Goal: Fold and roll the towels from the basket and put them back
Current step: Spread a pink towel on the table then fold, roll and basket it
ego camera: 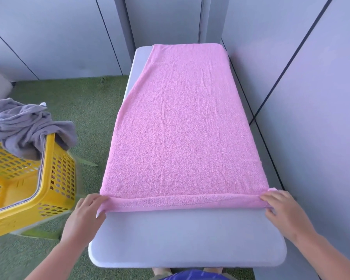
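So the pink towel point(182, 128) is lying flat and lengthwise down the table point(186, 239). Its far end is reaching the far edge and its right side is running along the right edge, while the near stretch of the tabletop is sitting bare in front of the person. Progress-wise I'd say this one is just getting started on the roll: the near hem is turned over once into a thin flat band, and the whole rest of the length is waiting to be rolled up. The left hand point(85, 211) is pinching the left end of that turned band, fingers curled over it, and the right hand point(281, 207) is doing the same at the right end. The cloth is looking like soft terry, fuzzy with a few shallow wrinkles down the middle and a stitched hem showing along the fold, so it's probably going to roll easily but go crooked if one side is getting ahead of the other. Off the table's left edge, a yellow plastic basket point(59, 178) with slotted walls is standing tilted on the green turf floor point(85, 102). A crumpled grey towel point(24, 126) is spilling over its rim, so at least that one is left to do, plus putting both back. Pale wall panels point(311, 98) are closing in the table's far and right sides.
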### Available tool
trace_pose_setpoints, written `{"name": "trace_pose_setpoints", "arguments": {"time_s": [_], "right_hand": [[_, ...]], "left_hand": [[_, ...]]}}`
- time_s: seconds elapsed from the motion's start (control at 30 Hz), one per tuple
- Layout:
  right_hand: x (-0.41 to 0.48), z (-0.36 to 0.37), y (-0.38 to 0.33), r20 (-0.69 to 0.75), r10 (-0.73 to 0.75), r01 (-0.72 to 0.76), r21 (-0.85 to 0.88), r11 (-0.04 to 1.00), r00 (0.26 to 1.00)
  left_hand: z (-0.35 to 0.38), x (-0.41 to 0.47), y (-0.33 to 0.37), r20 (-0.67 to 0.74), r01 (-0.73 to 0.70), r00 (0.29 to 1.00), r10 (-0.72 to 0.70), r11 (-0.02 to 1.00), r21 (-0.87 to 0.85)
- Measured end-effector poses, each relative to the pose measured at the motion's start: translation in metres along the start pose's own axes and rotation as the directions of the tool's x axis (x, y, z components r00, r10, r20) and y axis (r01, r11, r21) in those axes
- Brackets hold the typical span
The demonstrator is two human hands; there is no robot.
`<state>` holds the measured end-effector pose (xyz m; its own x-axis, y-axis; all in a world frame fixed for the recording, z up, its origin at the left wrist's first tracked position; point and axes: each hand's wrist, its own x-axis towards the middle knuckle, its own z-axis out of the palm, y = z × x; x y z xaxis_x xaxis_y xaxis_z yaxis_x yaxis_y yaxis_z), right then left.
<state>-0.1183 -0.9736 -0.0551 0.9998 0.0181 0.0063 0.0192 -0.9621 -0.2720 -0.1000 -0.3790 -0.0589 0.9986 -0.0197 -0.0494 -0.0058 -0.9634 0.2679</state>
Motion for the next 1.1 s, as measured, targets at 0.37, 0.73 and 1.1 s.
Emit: {"name": "trace_pose_setpoints", "arguments": {"time_s": [0.37,0.73,1.1], "right_hand": [[0.033,-0.020,0.003,0.198,0.086,-0.075,-0.062,0.995,0.976],[0.041,-0.014,-0.011,0.106,0.087,-0.088,0.004,0.996,0.991],[0.051,-0.039,-0.008,0.327,0.059,-0.010,-0.147,0.989,0.943]], "left_hand": [[-0.012,0.012,-0.003,-0.007,-0.052,0.999,0.053,0.998,0.040],[-0.007,0.033,0.003,0.018,-0.018,1.000,0.018,1.000,0.007],[-0.013,0.023,-0.014,0.017,-0.167,0.986,0.166,0.983,0.071]]}}
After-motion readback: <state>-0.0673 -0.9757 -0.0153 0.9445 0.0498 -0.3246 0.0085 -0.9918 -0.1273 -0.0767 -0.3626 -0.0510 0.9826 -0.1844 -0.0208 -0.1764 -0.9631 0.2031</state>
